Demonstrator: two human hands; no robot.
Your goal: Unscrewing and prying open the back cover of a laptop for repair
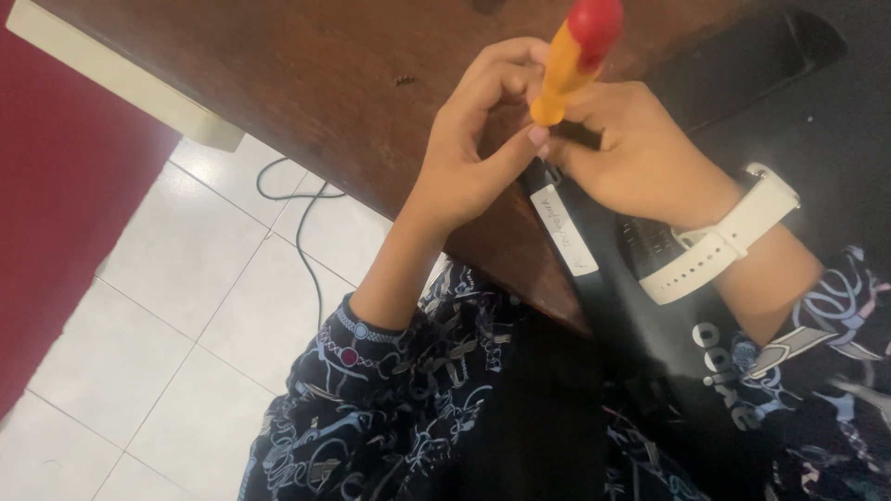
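Above the corner of the brown wooden table (306, 83), both hands met over a black device (640, 306) bearing a white label (564, 230). The right hand (640, 162), with a white watch (724, 237) on its wrist, was curled around the orange screwdriver (566, 60), whose red cap pointed away from the table edge. The left hand (473, 158) pinched thumb and fingers together at the tool's lower end, just beside the label. A black cable (302, 218) lay on the white floor tiles (186, 306) below the table.

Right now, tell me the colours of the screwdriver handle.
Orange-yellow with a red cap; the screwdriver handle shows in the head view.
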